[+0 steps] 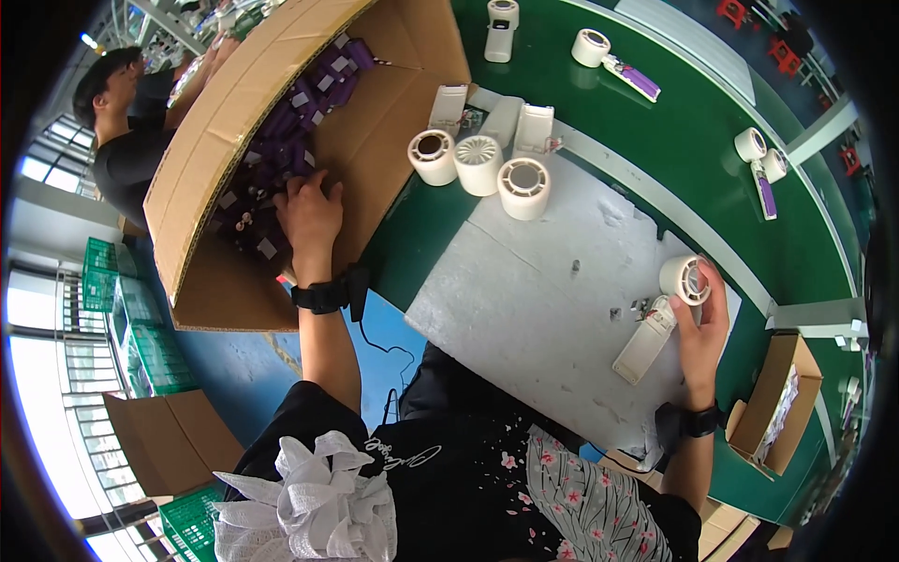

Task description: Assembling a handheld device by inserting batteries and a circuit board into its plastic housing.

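Observation:
My left hand (314, 217) reaches into a big tilted cardboard box (398, 103) of purple wrapped packs (295, 117). Its bent fingers are apart over the packs, and the fingertips are partly hidden. On the right, my right hand (704, 328) grips a white handheld fan (688, 281) by its round head, thumb on the near side. The fan's long handle (646, 345) points toward me over the grey work mat (534, 309), with small wires at the joint.
Several white fans (478, 167) stand together at the mat's far edge. Beyond a pale rail, the green bench (543, 84) carries fans with purple packs (632, 79). A small carton (777, 403) stands at right. Another person (131, 140) works at far left.

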A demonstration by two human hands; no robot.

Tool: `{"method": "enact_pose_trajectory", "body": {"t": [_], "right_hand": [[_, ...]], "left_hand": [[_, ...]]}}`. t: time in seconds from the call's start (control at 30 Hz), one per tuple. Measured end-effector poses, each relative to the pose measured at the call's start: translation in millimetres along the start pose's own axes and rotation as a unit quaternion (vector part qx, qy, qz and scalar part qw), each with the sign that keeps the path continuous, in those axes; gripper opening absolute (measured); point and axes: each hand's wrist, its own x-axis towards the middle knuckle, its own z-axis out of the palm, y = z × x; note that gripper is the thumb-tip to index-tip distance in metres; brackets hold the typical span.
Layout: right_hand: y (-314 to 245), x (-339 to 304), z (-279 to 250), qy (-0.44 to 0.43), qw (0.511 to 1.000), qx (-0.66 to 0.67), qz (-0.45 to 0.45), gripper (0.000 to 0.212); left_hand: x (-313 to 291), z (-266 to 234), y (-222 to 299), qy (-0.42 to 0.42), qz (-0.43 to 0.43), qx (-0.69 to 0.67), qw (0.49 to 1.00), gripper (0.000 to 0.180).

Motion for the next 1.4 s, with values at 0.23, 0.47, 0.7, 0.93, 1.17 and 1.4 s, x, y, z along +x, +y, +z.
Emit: {"method": "enact_pose_trajectory", "body": {"t": [0.23, 0.47, 0.7, 0.93, 1.17, 1.4], "right_hand": [[0, 0, 4, -0.017, 0.999, -0.004, -0.031, 0.052], [3, -1, -2, -0.022, 0.998, -0.014, -0.063, 0.052], [-9, 1, -5, -0.017, 0.996, 0.002, -0.09, 0.054], [-3, -6, -2, 0.009, 0.992, -0.057, -0.112, 0.056], [-36, -12, 6, 0.035, 0.954, -0.123, -0.272, 0.059], [-35, -19, 13, 0.092, 0.915, -0.124, -0.373, 0.046]], "left_hand": [[14, -1, -3, -0.047, -0.025, 0.036, 0.998, 0.031], [36, 13, -3, 0.019, -0.047, -0.037, 0.998, 0.023], [66, 16, -46, 0.126, 0.032, -0.337, 0.932, 0.023], [23, -58, 23, 0.255, 0.037, -0.531, 0.807, 0.021], [-74, -127, 115, 0.297, 0.283, -0.611, 0.677, 0.02], [-160, -127, 221, -0.233, 0.521, -0.616, 0.542, 0.026]]}}
